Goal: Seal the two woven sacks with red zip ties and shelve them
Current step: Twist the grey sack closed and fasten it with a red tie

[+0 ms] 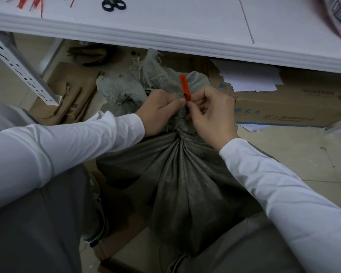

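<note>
At the centre of the frame a grey woven sack [181, 174] stands on the floor between the person's knees, its mouth gathered into a tight neck. A red zip tie [185, 87] sits at that neck, its flat tag end sticking upward. The left hand [161, 111] pinches the base of the tag between thumb and forefinger, and the right hand [211, 113], fingers curled, pinches the tie just beside it, the two hands touching. Across the top runs a white shelf board [165, 22] bearing black-handled scissors [113, 4] and, at the upper left, loose red zip ties [35, 2]. At the upper right edge a blurred white and pink bundle [339, 16], perhaps a second sack, shows barcode stripes. Under the shelf on the right lies a cardboard box [293, 103] with blue printing too smeared to read, and white papers [250, 77] rest on it.
</note>
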### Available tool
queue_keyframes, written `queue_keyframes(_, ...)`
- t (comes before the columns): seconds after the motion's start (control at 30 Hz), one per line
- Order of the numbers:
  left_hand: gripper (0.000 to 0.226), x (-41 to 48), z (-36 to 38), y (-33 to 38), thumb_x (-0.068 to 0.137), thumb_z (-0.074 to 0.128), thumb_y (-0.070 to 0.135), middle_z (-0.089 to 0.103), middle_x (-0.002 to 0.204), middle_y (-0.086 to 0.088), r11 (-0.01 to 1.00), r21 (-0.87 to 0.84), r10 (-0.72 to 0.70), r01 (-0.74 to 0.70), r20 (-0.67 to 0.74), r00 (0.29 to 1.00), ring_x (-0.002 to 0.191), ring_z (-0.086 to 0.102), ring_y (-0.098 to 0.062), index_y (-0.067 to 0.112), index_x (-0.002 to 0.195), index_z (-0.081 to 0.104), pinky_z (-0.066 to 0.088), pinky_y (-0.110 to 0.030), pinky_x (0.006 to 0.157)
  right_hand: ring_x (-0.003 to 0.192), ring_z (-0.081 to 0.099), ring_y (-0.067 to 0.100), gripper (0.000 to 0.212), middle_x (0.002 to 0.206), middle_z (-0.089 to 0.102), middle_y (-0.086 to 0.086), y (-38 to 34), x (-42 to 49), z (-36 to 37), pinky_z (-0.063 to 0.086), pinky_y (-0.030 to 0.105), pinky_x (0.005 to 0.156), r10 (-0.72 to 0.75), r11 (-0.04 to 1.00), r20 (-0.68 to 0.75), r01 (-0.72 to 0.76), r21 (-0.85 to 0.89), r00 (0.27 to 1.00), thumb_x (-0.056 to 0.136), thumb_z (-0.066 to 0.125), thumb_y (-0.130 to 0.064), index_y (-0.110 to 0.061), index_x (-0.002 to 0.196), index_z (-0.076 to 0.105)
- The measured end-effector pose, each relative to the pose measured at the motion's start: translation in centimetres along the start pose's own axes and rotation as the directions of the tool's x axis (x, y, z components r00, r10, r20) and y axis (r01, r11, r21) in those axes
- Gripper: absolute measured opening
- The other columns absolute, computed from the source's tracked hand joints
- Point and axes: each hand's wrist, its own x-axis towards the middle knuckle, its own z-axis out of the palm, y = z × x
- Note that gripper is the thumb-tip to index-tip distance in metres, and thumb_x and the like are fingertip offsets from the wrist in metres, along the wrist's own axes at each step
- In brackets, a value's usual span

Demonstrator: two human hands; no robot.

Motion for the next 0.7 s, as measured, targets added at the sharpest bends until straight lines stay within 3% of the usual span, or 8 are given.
queue_keyframes(0.07,0.050,0.33,-0.02,0.35,0.092,0.045,0.026,0.044,0.057,-0.011,1.000,-0.006,-0.017,0.017,0.006,1.000,0.051,0.036,-0.012,-0.015,0.064,0.052,0.031,-0.027,0.053,0.061,0.069,0.021,0.021,0.071,0.067,0.007,-0.10,0.39,-0.14,0.059,0.042,0.064,0.140,0.982,-0.015,-0.137,0.128,0.990,0.083,0.067,-0.004,-0.023,0.074,0.061)
queue_keyframes(0.13,0.048,0.50,0.08,0.63,0.096,0.046,0.023,0.043,0.056,-0.006,0.999,-0.022,-0.036,0.036,0.010,0.999,0.051,0.036,-0.007,-0.011,0.063,0.052,0.031,-0.023,0.053,0.060,0.069,0.016,0.015,0.072,0.068,0.011,-0.44,0.60,-0.41,0.060,0.033,0.064,0.254,0.930,0.009,-0.247,0.271,0.967,0.085,0.067,0.000,-0.014,0.079,0.065)
queue_keyframes(0.23,0.045,0.54,0.35,0.87,0.100,0.043,0.018,0.036,0.055,0.005,0.996,-0.043,-0.076,0.076,0.014,0.997,0.048,0.031,-0.001,0.012,0.056,0.043,0.028,-0.017,0.051,0.056,0.067,0.010,0.008,0.071,0.068,0.011,-0.95,0.54,-0.65,0.057,0.022,0.061,0.366,0.812,0.057,-0.349,0.468,0.929,0.086,0.065,0.003,-0.004,0.083,0.065)
queue_keyframes(0.3,0.045,0.50,0.42,0.94,0.101,0.041,0.016,0.034,0.056,0.005,0.993,-0.069,-0.089,0.091,0.024,0.996,0.048,0.029,-0.001,0.017,0.056,0.038,0.027,-0.018,0.051,0.055,0.067,0.009,0.007,0.069,0.068,0.010,-0.96,0.37,-0.65,0.057,0.020,0.060,0.420,0.731,0.084,-0.392,0.558,0.904,0.086,0.064,0.005,-0.001,0.083,0.065)
queue_keyframes(0.47,0.041,0.04,0.35,0.56,0.099,0.041,0.016,0.045,0.059,0.002,0.992,-0.093,-0.084,0.090,0.066,0.994,0.056,0.040,-0.006,0.012,0.060,0.049,0.034,-0.023,0.060,0.060,0.067,0.010,0.005,0.072,0.067,0.013,-0.57,0.33,-0.48,0.058,0.021,0.066,0.459,0.655,0.113,-0.422,0.627,0.881,0.086,0.064,0.005,0.000,0.085,0.065)
queue_keyframes(0.6,0.032,0.19,0.39,0.32,0.098,0.048,0.019,0.055,0.057,0.013,0.992,-0.019,-0.126,0.127,0.044,0.991,0.055,0.048,0.001,0.016,0.070,0.064,0.039,-0.017,0.061,0.063,0.066,0.013,0.004,0.078,0.067,0.017,-0.29,0.56,-0.14,0.059,0.024,0.069,0.488,0.641,0.097,-0.431,0.635,0.868,0.087,0.063,0.003,0.005,0.091,0.065)
queue_keyframes(0.7,0.028,0.45,0.39,0.39,0.096,0.054,0.022,0.061,0.062,0.004,0.984,-0.003,-0.177,0.177,0.008,0.984,0.055,0.054,-0.007,0.016,0.071,0.066,0.045,-0.020,0.061,0.063,0.066,0.012,0.006,0.076,0.067,0.015,-0.01,0.66,0.23,0.058,0.023,0.068,0.523,0.620,0.099,-0.457,0.638,0.847,0.088,0.063,0.003,0.007,0.092,0.064)
